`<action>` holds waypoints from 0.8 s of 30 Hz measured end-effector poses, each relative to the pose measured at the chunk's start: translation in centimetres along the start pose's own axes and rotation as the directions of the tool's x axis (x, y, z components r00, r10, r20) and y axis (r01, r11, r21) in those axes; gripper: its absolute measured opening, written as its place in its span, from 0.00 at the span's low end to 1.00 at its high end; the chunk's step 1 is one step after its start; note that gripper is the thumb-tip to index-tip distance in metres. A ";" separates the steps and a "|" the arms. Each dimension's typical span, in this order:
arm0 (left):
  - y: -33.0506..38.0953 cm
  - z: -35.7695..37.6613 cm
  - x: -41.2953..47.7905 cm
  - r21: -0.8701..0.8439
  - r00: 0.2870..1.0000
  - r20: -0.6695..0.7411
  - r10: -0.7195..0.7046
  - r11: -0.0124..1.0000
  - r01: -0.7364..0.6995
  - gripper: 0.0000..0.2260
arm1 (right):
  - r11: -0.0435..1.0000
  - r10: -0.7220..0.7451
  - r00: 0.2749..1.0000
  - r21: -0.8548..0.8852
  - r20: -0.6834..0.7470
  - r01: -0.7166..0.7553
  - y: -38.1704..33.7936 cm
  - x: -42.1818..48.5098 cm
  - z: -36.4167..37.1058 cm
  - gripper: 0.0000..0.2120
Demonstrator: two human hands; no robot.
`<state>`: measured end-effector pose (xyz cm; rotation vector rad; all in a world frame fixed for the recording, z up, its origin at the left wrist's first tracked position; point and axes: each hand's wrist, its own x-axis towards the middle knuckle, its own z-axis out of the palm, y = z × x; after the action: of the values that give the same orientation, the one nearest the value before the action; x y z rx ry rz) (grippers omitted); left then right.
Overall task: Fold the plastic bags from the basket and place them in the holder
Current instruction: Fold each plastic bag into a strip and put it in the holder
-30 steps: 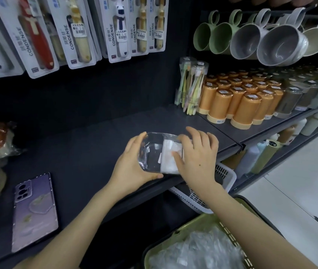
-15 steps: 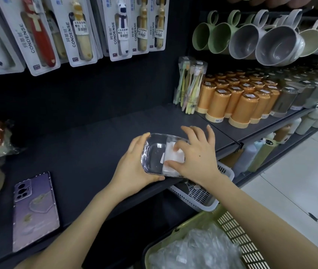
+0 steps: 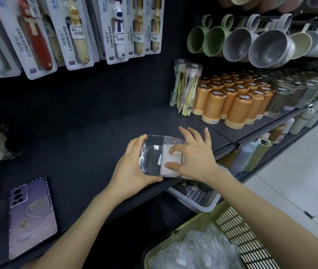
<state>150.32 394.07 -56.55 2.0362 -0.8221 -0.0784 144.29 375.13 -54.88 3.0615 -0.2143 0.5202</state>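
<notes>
Nearest me, 1 green basket (image 3: pixel 173 232) holds loose plastic bags (image 3: pixel 202 253). At the shelf (image 3: pixel 88 144) front edge my left hand (image 3: pixel 133 168) grips 1 clear holder (image 3: pixel 151 155) by its left end. My right hand (image 3: pixel 196 157), fingers spread, presses folded bags (image 3: pixel 171 159) into its right part. Bare shelf runs behind; 1 phone (image 3: pixel 31 216) lies left.

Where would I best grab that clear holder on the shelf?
Probably the clear holder by its empty left end, from the left, as the left hand does: the walls there are bare, while folded bags and the right hand fill the right half.
</notes>
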 end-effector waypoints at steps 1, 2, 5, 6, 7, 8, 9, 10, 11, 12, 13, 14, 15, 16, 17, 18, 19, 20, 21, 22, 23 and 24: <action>0.0 0.0 0.0 -0.005 1.000 0.006 0.002 1.000 -0.002 0.52 | 0.999 -0.028 1.000 0.023 -0.009 0.028 0.3 0.0 -0.3 0.18; 0.0 0.1 0.0 -0.010 1.000 0.010 0.002 1.000 -0.002 0.52 | 0.998 -0.054 0.998 0.039 -0.024 0.055 0.6 -0.1 -0.7 0.19; 0.0 0.1 0.1 -0.004 1.000 0.017 -0.001 1.000 0.001 0.52 | 0.987 -0.133 0.985 0.080 -0.113 0.142 1.4 0.0 -0.8 0.22; 0.1 0.1 0.1 -0.004 1.000 0.018 0.000 1.000 0.000 0.52 | 0.983 -0.160 0.981 0.072 -0.107 0.168 1.4 0.1 -0.7 0.23; 0.1 0.1 0.1 -0.005 1.000 0.018 0.003 1.000 -0.003 0.52 | 0.982 -0.174 0.979 0.060 -0.109 0.181 1.4 0.2 -0.6 0.24; 0.1 0.1 0.1 -0.005 1.000 0.017 0.005 1.000 -0.005 0.52 | 0.982 -0.175 0.979 0.054 -0.104 0.181 1.4 0.4 -0.4 0.25; 0.1 0.1 0.1 -0.003 1.000 0.017 0.005 1.000 -0.005 0.52 | 0.983 -0.172 0.980 0.044 -0.096 0.177 1.4 0.5 -0.3 0.26; 0.1 0.1 0.1 0.001 1.000 0.018 0.004 1.000 -0.004 0.52 | 0.985 -0.171 0.982 0.026 -0.082 0.173 1.3 0.5 0.0 0.26; 0.1 0.1 0.1 0.005 1.000 0.017 0.004 1.000 -0.004 0.52 | 0.986 -0.165 0.984 0.006 -0.068 0.166 1.1 0.5 0.2 0.27; 0.1 0.1 0.1 0.009 1.000 0.014 0.004 1.000 -0.004 0.52 | 0.988 -0.153 0.986 -0.014 -0.058 0.153 0.9 0.5 0.4 0.28; 0.1 0.1 0.1 0.012 1.000 0.009 0.003 1.000 -0.004 0.52 | 0.991 -0.136 0.989 -0.030 -0.056 0.134 0.6 0.5 0.6 0.29; 0.1 0.1 0.1 0.013 1.000 0.006 0.003 1.000 -0.003 0.52 | 0.993 -0.112 0.992 -0.043 -0.059 0.110 0.3 0.5 0.8 0.29; 0.1 0.1 0.2 0.010 1.000 0.006 0.002 1.000 -0.002 0.52 | 0.995 -0.084 0.995 -0.056 -0.060 0.081 0.1 0.5 0.9 0.29; 0.1 0.1 0.2 0.005 1.000 0.007 0.002 1.000 -0.002 0.51 | 0.996 -0.056 0.996 -0.070 -0.064 0.051 -0.2 0.4 1.1 0.29; 0.0 0.2 0.3 -0.001 1.000 0.007 0.003 1.000 -0.002 0.51 | 0.996 -0.034 0.996 -0.080 -0.079 0.028 -0.4 0.4 1.3 0.29; 0.0 0.2 0.3 -0.005 1.000 0.007 0.002 1.000 -0.002 0.51 | 0.996 -0.017 0.996 -0.084 -0.088 0.010 -0.6 0.4 1.5 0.29; 0.0 0.2 0.3 -0.006 1.000 0.006 0.003 1.000 -0.003 0.51 | 0.996 -0.004 0.996 -0.085 -0.091 -0.004 -0.7 0.3 1.6 0.29; 0.0 0.2 0.3 -0.003 1.000 0.005 0.004 1.000 -0.004 0.51 | 0.996 0.002 0.996 -0.090 -0.090 -0.010 -0.8 0.3 1.6 0.29; -0.1 0.2 0.4 0.001 1.000 0.006 0.003 1.000 -0.003 0.52 | 0.996 0.001 0.996 -0.093 -0.090 -0.010 -0.8 0.3 1.7 0.29; -0.1 0.2 0.4 0.004 1.000 0.009 0.000 1.000 0.000 0.52 | 0.996 -0.001 0.996 -0.087 -0.087 -0.006 -0.7 0.3 1.8 0.29; -0.2 0.2 0.4 0.003 1.000 0.011 -0.004 1.000 0.004 0.52 | 0.997 -0.010 0.997 -0.076 -0.076 0.004 -0.6 0.3 1.8 0.29; -0.2 0.2 0.4 0.001 1.000 0.014 -0.008 1.000 0.007 0.53 | 0.998 -0.027 0.998 -0.061 -0.063 0.023 -0.4 0.3 1.7 0.27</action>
<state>150.70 393.76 -56.71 2.0420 -0.8233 -0.0963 145.17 375.36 -56.42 2.9800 -0.1855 0.5970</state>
